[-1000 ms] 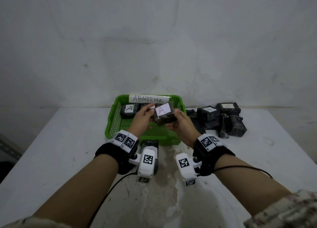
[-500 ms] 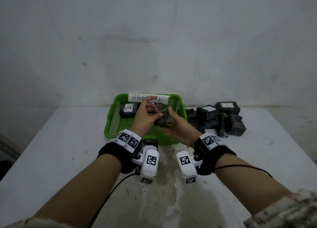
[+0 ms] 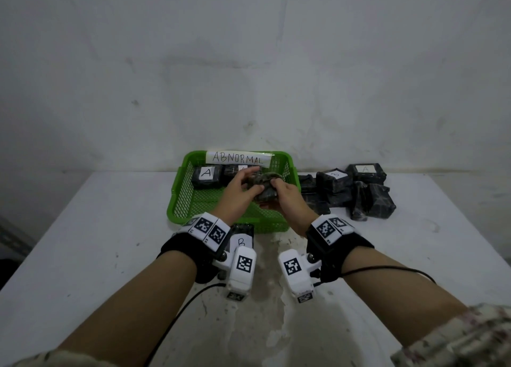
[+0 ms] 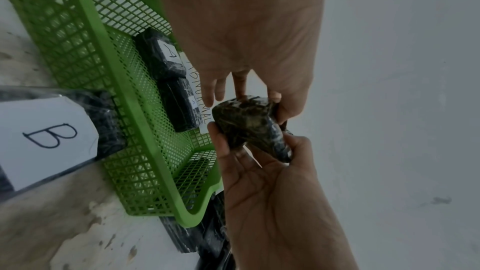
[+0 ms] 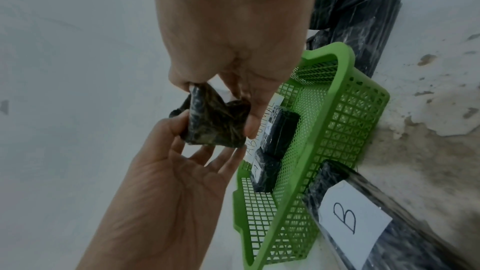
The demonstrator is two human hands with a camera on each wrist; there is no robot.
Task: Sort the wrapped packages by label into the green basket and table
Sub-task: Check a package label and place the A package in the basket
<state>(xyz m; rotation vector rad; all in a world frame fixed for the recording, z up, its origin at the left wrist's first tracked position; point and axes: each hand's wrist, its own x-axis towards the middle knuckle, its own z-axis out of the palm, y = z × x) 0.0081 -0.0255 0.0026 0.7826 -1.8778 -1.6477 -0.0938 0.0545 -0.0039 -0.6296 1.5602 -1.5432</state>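
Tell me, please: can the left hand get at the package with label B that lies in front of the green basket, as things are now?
Probably not at once. The left hand and the right hand both grip a dark wrapped package above the green basket. The B package lies uncovered below the left wrist, so once freed it looks reachable.

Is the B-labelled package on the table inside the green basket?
No, the B package lies on the table, outside the green basket, against its near wall.

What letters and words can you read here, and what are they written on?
"ABNORMAL": paper sign on the green basket.
"A": left package in the basket.
"B": package in front of the basket.
"B": package in the pile.
"A": far package in the pile.
Second basket package's label: too small.
Wrist markers: patterns, no words.
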